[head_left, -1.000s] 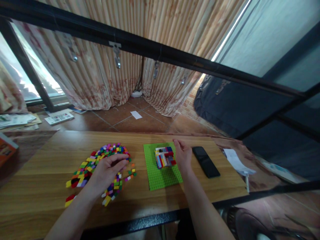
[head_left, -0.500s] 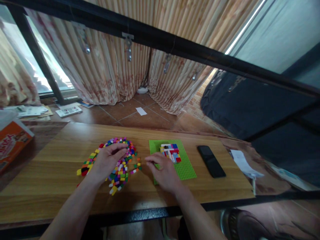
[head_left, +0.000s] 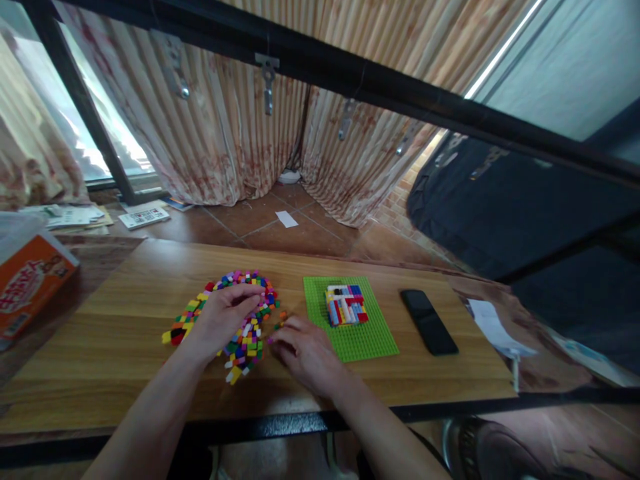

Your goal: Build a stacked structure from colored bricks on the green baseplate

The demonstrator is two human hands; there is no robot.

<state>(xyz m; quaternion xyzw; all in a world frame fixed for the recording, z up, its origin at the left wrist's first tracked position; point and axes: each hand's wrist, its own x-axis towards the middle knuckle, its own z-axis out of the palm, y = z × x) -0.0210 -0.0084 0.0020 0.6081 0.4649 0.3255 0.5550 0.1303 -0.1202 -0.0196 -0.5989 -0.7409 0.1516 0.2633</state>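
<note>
A loose heap of small coloured toy bricks (head_left: 246,347) lies on the wooden table at left. Over the heap is my left hand (head_left: 223,317), its thumb and forefinger drawn together; whatever they pinch is too small to make out. My right hand (head_left: 305,353) is low at the heap's right side, among a few stray bricks, with its fingers curled. A purple brick (head_left: 270,340) shows at its fingertips, but the grip itself is partly hidden. Right of the heap lies a green baseplate (head_left: 370,340), bearing a block built of multicoloured bricks (head_left: 346,307).
A black phone (head_left: 429,322) lies right of the baseplate, with white paper (head_left: 495,327) beyond the table's right end. An orange-labelled box (head_left: 35,283) stands at the far left. A dark metal bar (head_left: 310,63) crosses above, before the curtains.
My right hand has gone from the built block's right side leftward across the baseplate to the stray bricks. My left hand stays over the heap. The camera view has shifted, bringing the orange-labelled box further in.
</note>
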